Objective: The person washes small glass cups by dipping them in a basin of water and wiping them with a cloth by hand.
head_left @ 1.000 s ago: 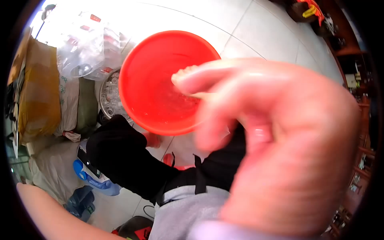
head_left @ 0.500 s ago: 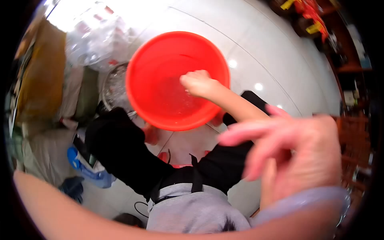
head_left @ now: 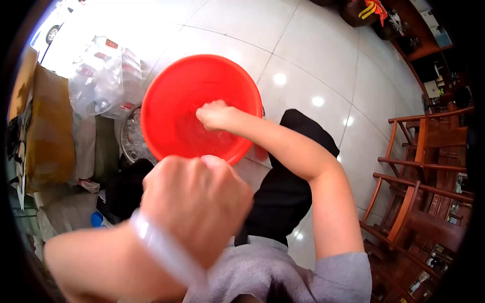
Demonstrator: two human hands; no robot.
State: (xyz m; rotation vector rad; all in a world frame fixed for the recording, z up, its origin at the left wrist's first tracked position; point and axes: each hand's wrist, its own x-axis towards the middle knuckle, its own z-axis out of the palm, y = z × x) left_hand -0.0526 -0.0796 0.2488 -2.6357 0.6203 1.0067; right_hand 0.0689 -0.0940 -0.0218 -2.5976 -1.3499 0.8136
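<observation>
A red plastic tub (head_left: 166,91) stands on the floor between my legs, with what looks like shallow clear water in its bottom. My right hand (head_left: 216,115) is inside it with the fingers curled closed; whatever they may hold is hidden. Close to the camera, my left hand (head_left: 194,202) is raised in front of the tub's near rim, back of the hand toward me. Its fingers bend down out of sight, and I see nothing held. A pale translucent bangle (head_left: 169,250) circles the left wrist.
Left of the tub sits a metal basin (head_left: 134,136) of clear items, behind it a clear bag of plastic bottles (head_left: 108,81). Sacks and a yellow-brown package (head_left: 50,126) line the left side. Wooden chairs (head_left: 404,202) stand at right, dark jars (head_left: 356,12) at the upper right.
My left hand has swung from the right side to the front of my body, its loosely spread fingers turning downward out of view. My right hand stays closed inside the tub. The view has shifted.
</observation>
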